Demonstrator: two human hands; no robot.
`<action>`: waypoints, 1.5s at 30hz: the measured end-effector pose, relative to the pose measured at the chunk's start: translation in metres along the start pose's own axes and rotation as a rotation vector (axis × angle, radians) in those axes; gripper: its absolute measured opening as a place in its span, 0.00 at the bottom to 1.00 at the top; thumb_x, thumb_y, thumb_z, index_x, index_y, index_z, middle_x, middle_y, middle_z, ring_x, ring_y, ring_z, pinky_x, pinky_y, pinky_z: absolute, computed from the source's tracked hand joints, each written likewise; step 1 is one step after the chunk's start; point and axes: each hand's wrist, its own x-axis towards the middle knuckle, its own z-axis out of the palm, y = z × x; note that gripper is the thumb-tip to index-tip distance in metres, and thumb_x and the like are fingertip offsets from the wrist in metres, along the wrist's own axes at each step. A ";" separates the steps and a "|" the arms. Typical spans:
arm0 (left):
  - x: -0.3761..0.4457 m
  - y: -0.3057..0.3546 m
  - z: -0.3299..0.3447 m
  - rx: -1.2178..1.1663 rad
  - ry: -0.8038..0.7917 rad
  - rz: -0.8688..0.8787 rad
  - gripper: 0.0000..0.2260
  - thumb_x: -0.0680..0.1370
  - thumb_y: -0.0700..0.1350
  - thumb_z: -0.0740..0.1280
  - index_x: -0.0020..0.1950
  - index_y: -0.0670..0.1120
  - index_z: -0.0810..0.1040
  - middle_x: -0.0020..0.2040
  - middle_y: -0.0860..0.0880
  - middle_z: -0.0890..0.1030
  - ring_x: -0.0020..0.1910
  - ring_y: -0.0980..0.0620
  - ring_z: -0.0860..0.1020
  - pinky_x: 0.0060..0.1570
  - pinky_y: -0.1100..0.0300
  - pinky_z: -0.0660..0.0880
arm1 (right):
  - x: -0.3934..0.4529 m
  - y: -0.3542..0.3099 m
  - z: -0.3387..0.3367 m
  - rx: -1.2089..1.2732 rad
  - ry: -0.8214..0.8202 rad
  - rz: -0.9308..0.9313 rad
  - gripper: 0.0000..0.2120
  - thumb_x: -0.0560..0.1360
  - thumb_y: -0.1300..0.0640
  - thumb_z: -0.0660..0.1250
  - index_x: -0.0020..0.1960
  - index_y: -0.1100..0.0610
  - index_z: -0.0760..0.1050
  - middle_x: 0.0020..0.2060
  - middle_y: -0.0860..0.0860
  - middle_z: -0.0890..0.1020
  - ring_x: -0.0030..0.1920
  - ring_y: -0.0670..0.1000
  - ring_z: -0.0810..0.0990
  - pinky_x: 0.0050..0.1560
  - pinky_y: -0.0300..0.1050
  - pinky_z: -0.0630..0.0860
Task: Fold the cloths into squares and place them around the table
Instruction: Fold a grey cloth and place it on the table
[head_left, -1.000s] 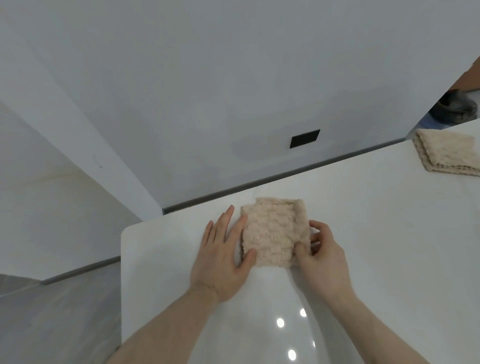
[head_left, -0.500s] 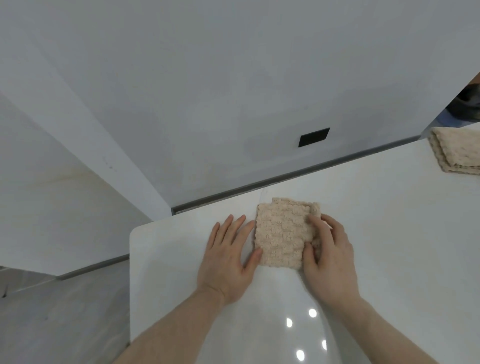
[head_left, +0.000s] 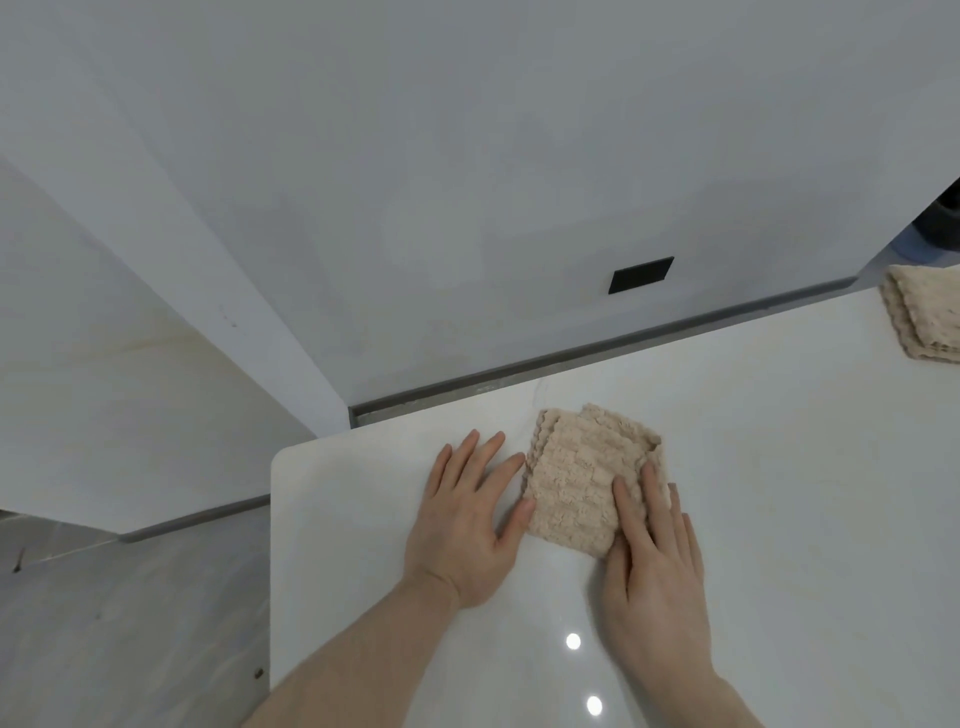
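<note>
beige folded cloth (head_left: 582, 483) flat, table (head_left: 779, 493) corner

My left hand (head_left: 467, 525) and right hand (head_left: 649, 561) are bare, no rings, watch or gloves on them. Both my forearms are uncovered too, no sleeve reaching either wrist.

We see a beige waffle-textured cloth (head_left: 582, 488), a matching beige cloth (head_left: 924, 317), a glossy white table (head_left: 779, 493), a black wall plate (head_left: 641, 275), grey floor (head_left: 130, 623).
</note>
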 end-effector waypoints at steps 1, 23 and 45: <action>0.000 0.000 0.000 -0.003 0.000 -0.001 0.26 0.85 0.64 0.48 0.80 0.57 0.66 0.82 0.57 0.58 0.83 0.56 0.46 0.81 0.48 0.49 | -0.001 -0.004 -0.003 0.018 0.008 0.039 0.28 0.81 0.51 0.52 0.80 0.45 0.59 0.82 0.41 0.49 0.82 0.49 0.44 0.80 0.59 0.54; -0.001 -0.003 0.006 -0.054 0.066 0.023 0.24 0.83 0.61 0.53 0.77 0.55 0.71 0.81 0.55 0.63 0.82 0.53 0.54 0.80 0.46 0.53 | 0.010 0.005 -0.057 0.162 0.315 0.215 0.32 0.75 0.55 0.71 0.76 0.48 0.64 0.76 0.49 0.58 0.73 0.55 0.60 0.73 0.57 0.62; -0.002 -0.004 0.007 -0.067 0.077 0.027 0.24 0.83 0.59 0.56 0.76 0.54 0.71 0.80 0.54 0.64 0.82 0.52 0.56 0.80 0.46 0.54 | 0.047 0.002 -0.042 -0.131 0.004 -0.132 0.28 0.78 0.47 0.59 0.78 0.46 0.64 0.81 0.50 0.55 0.82 0.51 0.45 0.81 0.57 0.44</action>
